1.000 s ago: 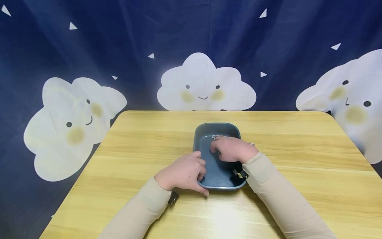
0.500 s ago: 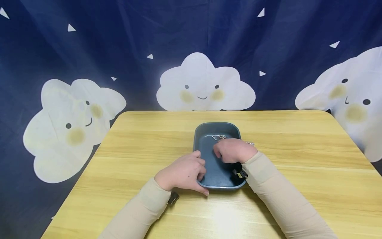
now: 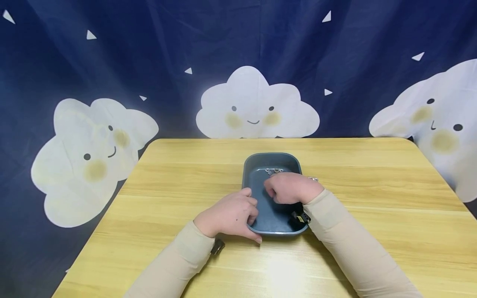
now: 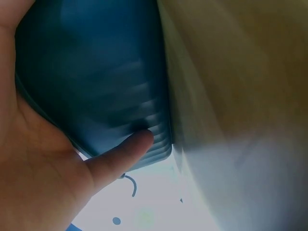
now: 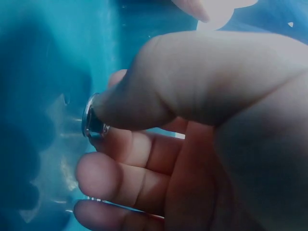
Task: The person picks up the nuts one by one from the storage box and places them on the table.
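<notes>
The right grip [image 3: 292,188] pinches a metal piece [image 5: 94,124] at its tips; the left grip [image 3: 231,212] clasps the tray [image 3: 269,219].

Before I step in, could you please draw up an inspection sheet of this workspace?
Surface: table, wood-grained, with glare towards the near side.
Job's things: blue tray; small metal rings at its far end; shiny pieces outside its right side, partly hidden.
Clutter: nothing seen.
Grips: left hand holds the tray's near left corner; right hand, inside the tray, pinches a metal piece.
Cables: nothing seen.
Surroundings: dark blue curtain with smiling white clouds.
</notes>
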`<state>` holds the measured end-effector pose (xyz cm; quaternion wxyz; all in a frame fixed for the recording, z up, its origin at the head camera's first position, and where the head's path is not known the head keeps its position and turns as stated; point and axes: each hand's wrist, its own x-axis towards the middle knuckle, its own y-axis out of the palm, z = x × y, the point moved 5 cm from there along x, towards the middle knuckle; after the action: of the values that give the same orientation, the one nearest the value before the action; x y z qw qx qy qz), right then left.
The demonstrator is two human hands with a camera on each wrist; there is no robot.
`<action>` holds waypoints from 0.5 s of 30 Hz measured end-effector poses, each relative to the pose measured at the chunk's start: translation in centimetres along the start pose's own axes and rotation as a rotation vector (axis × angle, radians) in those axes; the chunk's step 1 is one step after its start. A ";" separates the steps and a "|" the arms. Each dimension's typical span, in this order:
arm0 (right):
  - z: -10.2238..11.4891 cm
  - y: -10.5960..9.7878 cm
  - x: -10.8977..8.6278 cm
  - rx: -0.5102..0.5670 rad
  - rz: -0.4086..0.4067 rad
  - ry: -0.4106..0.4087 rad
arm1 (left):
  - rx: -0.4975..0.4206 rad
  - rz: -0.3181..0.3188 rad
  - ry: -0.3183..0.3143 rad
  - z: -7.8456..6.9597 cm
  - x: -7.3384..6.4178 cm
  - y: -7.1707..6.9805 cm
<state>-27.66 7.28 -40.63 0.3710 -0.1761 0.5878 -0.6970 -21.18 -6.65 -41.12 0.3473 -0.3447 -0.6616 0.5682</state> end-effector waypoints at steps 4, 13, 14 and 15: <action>0.1 0.0 0.0 0.003 -0.006 -0.004 | 0.003 0.006 -0.008 0.0 0.1 0.0; 0.2 -3.1 -2.1 0.055 -0.115 -0.010 | -0.007 0.008 -0.007 -0.2 0.1 0.0; 0.2 -3.6 -2.5 0.062 -0.139 -0.013 | -0.005 0.006 -0.006 -0.2 0.1 0.0; 0.1 -4.1 -2.9 0.072 -0.159 -0.013 | -0.003 0.005 -0.005 -0.2 0.1 -0.1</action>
<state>-26.90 9.46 -36.10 0.3245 -0.2135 0.5438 -0.7439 -21.07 -6.50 -41.03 0.3437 -0.3456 -0.6622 0.5691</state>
